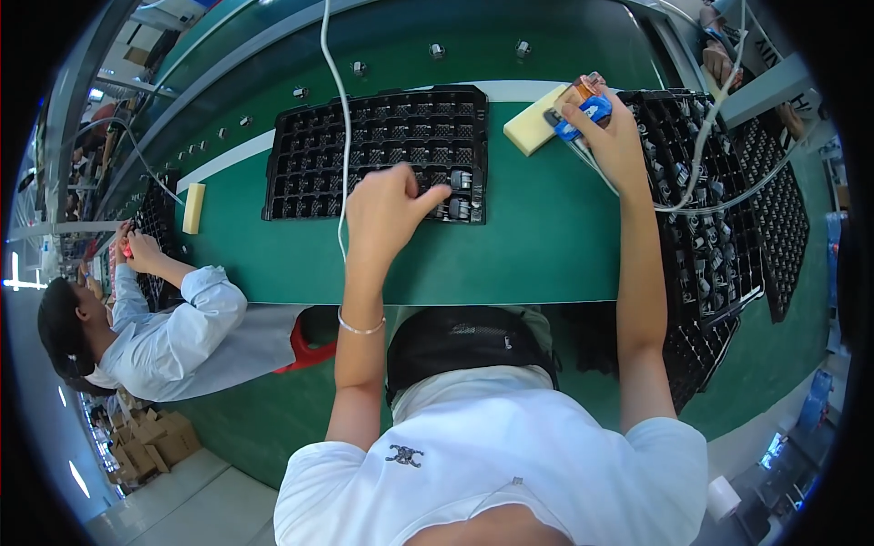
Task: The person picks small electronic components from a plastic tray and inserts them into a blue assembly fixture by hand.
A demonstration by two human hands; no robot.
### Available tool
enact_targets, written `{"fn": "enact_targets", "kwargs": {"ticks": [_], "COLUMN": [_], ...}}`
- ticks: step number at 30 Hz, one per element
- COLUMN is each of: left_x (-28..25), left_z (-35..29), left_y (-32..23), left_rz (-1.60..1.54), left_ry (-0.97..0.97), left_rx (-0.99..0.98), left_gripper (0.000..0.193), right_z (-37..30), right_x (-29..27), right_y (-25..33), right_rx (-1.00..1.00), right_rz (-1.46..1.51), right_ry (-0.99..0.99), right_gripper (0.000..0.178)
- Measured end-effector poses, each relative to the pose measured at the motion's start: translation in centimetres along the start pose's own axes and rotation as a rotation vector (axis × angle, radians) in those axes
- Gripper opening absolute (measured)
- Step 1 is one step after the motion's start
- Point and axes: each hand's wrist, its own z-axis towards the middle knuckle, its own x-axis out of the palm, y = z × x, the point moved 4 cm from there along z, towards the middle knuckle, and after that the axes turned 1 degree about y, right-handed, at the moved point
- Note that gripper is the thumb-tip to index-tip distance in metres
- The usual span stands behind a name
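Observation:
My left hand (384,209) is over the right part of a black compartment tray (314,155). Its thumb points right, apart from the bent index finger, and I see nothing held; the other fingertips are hidden. Close to the thumb, small metal-and-black parts (462,180) sit in the tray's right-hand compartments. Farther right, my right hand (610,136) is closed around a small blue-and-orange handheld tool (585,114), whose exact kind is unclear. The tool is at the upper right end of a pale yellow foam block (535,123) on the green table.
Stacked black trays (706,209) full of small parts stand on the right. A white cable (337,64) hangs across the tray by my left wrist. Several small metal parts (437,51) stand in a row on the far green strip. Another person (155,337) works at left.

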Motion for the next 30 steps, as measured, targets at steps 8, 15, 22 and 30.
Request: {"fn": "enact_targets", "kwargs": {"ticks": [8, 15, 22, 30], "left_x": [1.8, 0.0, -0.9, 3.4], "left_z": [-2.7, -1.5, 4.7, 9.1], "left_y": [-0.1, -1.1, -3.5, -4.7], "left_rz": [0.059, -0.179, -0.818, -1.534], "left_ry": [-0.128, -0.140, 0.003, 0.305], "left_rx": [-0.025, 0.064, 0.267, 0.184], "left_gripper": [0.032, 0.022, 0.012, 0.012], "right_z": [-0.4, -0.6, -0.6, -0.4], "right_x": [1.0, 1.8, 1.8, 1.8], "right_y": [0.2, 0.3, 0.0, 0.3], "right_rx": [-0.187, -0.337, -0.342, -0.241], "right_rz": [-0.656, -0.678, -0.686, -0.737], "right_ry": [-0.297, -0.400, -0.435, -0.389], "right_gripper": [0.047, 0.042, 0.044, 0.044]}}
